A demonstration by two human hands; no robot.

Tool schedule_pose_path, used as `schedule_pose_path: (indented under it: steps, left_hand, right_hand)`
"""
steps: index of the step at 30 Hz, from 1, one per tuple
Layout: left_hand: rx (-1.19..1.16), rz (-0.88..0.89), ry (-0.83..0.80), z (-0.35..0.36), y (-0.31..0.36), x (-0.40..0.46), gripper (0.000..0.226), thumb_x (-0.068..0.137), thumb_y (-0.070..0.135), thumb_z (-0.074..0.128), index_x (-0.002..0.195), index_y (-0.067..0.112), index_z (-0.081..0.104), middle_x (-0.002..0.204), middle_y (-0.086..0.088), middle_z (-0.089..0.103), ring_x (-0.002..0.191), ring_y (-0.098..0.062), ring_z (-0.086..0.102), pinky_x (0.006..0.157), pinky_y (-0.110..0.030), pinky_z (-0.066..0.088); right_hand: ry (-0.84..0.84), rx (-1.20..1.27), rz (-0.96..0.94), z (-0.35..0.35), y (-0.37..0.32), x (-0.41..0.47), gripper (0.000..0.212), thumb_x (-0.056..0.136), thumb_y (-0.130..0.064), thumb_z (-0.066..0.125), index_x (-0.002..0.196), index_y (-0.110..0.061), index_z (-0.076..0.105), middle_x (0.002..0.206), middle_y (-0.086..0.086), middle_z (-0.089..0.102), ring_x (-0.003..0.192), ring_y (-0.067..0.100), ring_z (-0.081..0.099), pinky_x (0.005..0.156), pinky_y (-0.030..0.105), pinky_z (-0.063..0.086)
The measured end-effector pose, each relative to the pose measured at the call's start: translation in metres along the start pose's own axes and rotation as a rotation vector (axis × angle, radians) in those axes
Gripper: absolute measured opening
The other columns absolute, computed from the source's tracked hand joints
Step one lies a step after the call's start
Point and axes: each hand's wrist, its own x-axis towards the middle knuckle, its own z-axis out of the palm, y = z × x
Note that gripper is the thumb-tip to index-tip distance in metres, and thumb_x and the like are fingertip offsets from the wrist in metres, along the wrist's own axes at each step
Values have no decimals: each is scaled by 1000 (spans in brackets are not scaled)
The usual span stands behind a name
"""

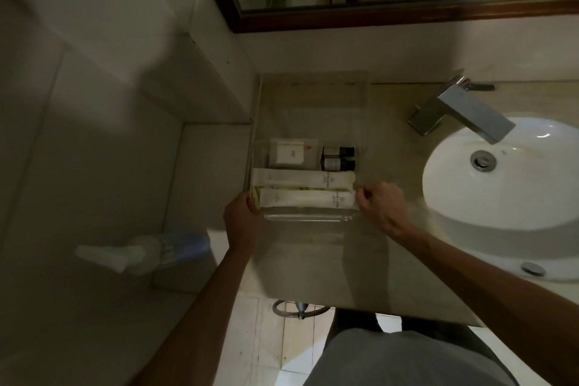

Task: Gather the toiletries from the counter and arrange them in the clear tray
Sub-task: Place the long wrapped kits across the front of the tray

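A clear tray (310, 217) rests on the beige counter (326, 260) left of the sink. Inside it lie two long white sachets (305, 181), one behind the other, a white square box (289, 153) at the back left and two small dark bottles (338, 158) at the back right. My left hand (242, 218) grips the tray's left front corner. My right hand (380, 204) pinches the tray's right wall beside the front sachet (308, 198).
A white basin (507, 185) with a chrome tap (463, 111) fills the right side. A dark-framed mirror (376, 14) hangs behind. A tiled wall stands left of the counter, and a blurred white and blue bottle (141, 252) shows low on the left.
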Motion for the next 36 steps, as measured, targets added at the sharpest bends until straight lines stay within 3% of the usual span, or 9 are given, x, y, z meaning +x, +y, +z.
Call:
schedule_pose_path:
  steps: [4, 10, 14, 18, 22, 25, 29, 31, 36]
  left_hand:
    - [7, 5, -16, -1, -3, 1, 14, 91, 4, 51, 86, 9, 64, 84, -6, 69, 78, -16, 66, 65, -28, 56]
    - [14, -5, 0, -1, 11, 6, 16, 91, 3, 51, 87, 6, 66, 77, -4, 66, 68, -12, 57, 58, -18, 43]
    - [-8, -13, 15, -1, 18, 17, 17, 92, 3, 50, 85, 8, 65, 75, -6, 66, 66, -16, 59, 59, -30, 49]
    - [-44, -43, 34, 2, 28, 41, 17, 91, 5, 51, 86, 7, 67, 77, -5, 65, 69, -18, 60, 59, -29, 45]
    - [-146, -143, 18, 8, 39, 63, 17, 90, 7, 55, 97, 8, 70, 90, -12, 70, 82, -24, 65, 74, -31, 53]
    - [-292, -221, -5, 8, 44, 62, 9, 90, 17, 61, 85, 15, 68, 79, -5, 66, 74, -20, 63, 66, -29, 50]
    - [-464, -454, -22, 13, 36, 50, 37, 89, 43, 62, 68, 14, 71, 69, -5, 71, 67, -19, 68, 62, -29, 54]
    - [-591, -566, -53, 16, 39, 44, 35, 85, 41, 68, 64, 14, 70, 68, -6, 71, 67, -20, 70, 64, -31, 59]
    - [-711, -597, -98, 24, 44, 46, 24, 80, 26, 78, 63, 11, 71, 65, -5, 72, 67, -18, 71, 73, -38, 61]
  right_hand:
    - [34, -1, -7, 2, -2, -2, 31, 95, -22, 56, 69, -12, 69, 57, 5, 65, 49, 19, 62, 51, 34, 56]
    - [55, -1, 1, 0, 0, -8, 28, 95, -19, 57, 72, -15, 73, 56, 0, 62, 44, 9, 53, 44, 18, 36]
    - [53, 25, 26, -4, -6, 2, 32, 95, -19, 57, 65, -17, 66, 51, -3, 56, 43, 7, 50, 45, 17, 34]
    - [56, 65, 37, -10, -13, 21, 31, 96, -22, 56, 66, -19, 63, 57, -2, 60, 48, 10, 55, 49, 23, 45]
    - [67, 132, 61, -20, -18, 36, 28, 100, -29, 51, 90, -13, 71, 83, 2, 70, 69, 14, 67, 65, 28, 57]
    - [53, 211, 97, -22, -17, 35, 32, 101, -36, 49, 101, -13, 71, 94, 2, 71, 78, 15, 69, 71, 27, 56]
    - [-45, 257, 177, -11, -9, 13, 49, 90, -59, 57, 88, -13, 74, 81, 2, 74, 71, 17, 71, 69, 33, 62]
    - [-104, 262, 155, -3, -6, 5, 40, 87, -55, 64, 92, -17, 77, 81, -4, 74, 70, 10, 71, 71, 32, 62]
    - [-88, 295, 172, 3, -6, 10, 32, 90, -44, 65, 98, -15, 76, 86, -2, 74, 73, 9, 71, 74, 33, 62]
